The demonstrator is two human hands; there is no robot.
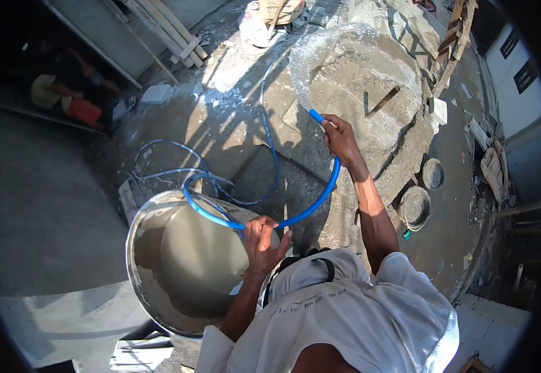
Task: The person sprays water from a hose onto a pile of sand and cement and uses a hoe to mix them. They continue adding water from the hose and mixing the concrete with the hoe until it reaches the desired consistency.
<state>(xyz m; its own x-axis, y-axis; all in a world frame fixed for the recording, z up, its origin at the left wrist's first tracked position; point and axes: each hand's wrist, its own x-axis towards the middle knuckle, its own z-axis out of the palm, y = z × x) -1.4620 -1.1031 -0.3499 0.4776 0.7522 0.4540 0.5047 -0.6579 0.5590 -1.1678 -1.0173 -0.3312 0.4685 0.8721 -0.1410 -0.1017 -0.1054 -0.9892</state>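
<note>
A bright blue hose [316, 210] curves between my two hands. My right hand [341, 140] is closed around it just behind its open end. Water [300, 65] sprays from that end in an arc over a wide, wet, grey heap of what looks like sand or mortar [360, 71]. Lower down, my left hand [261, 244] has its fingers curled over the hose, the thumb apart. Beside and beneath that hand stands a large round drum [131, 261] holding murky grey-brown water [199, 255]. A wooden handle [383, 102] sticks up from the heap.
More hose [269, 133] lies looped on the ground. Two buckets of grey material, one larger [415, 208] and one smaller [433, 174], stand at right. Sacks [264, 25] and leaning planks [167, 31] are at the back. Another person [55, 93] sits in shade at left.
</note>
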